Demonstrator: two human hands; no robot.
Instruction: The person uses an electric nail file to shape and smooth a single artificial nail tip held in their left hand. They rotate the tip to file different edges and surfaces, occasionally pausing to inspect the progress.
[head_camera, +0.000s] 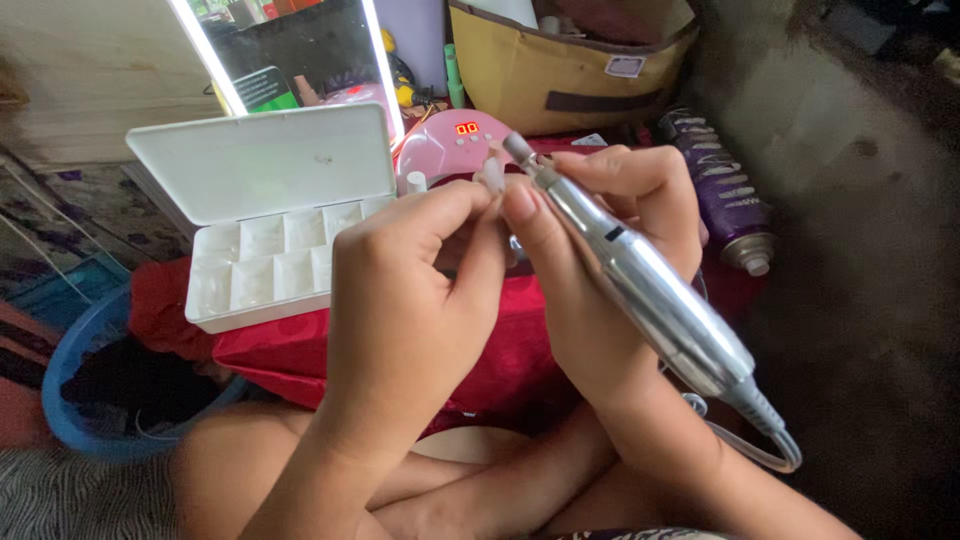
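Two hands meet in the middle of my view, above a red cloth (290, 350). My left hand (410, 290) is closed, pinching a small pale nail tip (493, 175) between thumb and fingertips. My right hand (620, 250) is wrapped around a silver electric nail drill (640, 270), held like a pen, with its grey bit close beside the nail tip; I cannot tell whether they touch. A cable trails from the drill's rear end at lower right. Left of my hands, a white compartment box (265, 270) lies open on the cloth. Behind my hands sits a pink nail lamp (455, 140) with a lit red display. A purple spray can (725, 190) lies to the right, a blue basin (75, 380) at lower left.
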